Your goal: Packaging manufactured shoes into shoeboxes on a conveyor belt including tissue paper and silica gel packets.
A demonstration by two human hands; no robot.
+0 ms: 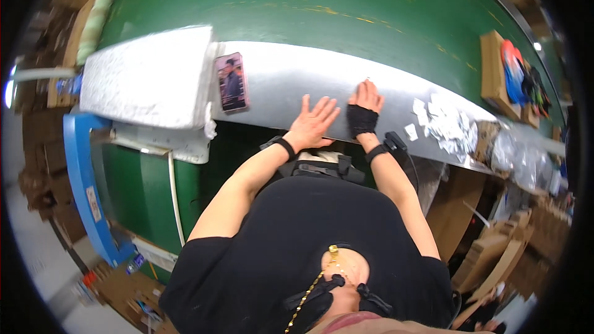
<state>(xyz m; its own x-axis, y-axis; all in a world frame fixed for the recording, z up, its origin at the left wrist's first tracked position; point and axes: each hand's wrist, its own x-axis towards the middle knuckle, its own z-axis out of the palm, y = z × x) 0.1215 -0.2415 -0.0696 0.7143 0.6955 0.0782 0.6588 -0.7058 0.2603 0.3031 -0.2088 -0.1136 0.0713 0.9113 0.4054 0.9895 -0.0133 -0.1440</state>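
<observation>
A: Wide green belt fills the upper frame, with a silvery metal tabletop [297, 80] curving across the middle. What's hard to read here?

B: The right edge. Crumpled clear plastic [520, 158] sits at centre right, and I can't tell what's inside it. Above it a flat cardboard box [493, 71] carries bright red, blue and dark items [520, 77], too small and bent by the lens to name

A: And the hands?

B: Both lie flat on the tabletop near the centre, holding nothing. The left hand [312, 125] is bare, fingers spread open, palm down. The right hand [365, 108] wears a black fingerless wrap, fingers stretched out, just beside the left but not touching it. Each wrist has a dark band

A: Anything close to them?

B: A phone [232, 81] lies face up on the tabletop, left of the left hand. Beyond it, upper left, a white foam slab [148, 77]. To the right of the right hand, scraps of torn white paper [442, 120] are scattered

A: Below?

B: The person's black shirt hides the tabletop's near edge; brown cardboard [489, 253] at lower right is cut off by the dark rim
</observation>
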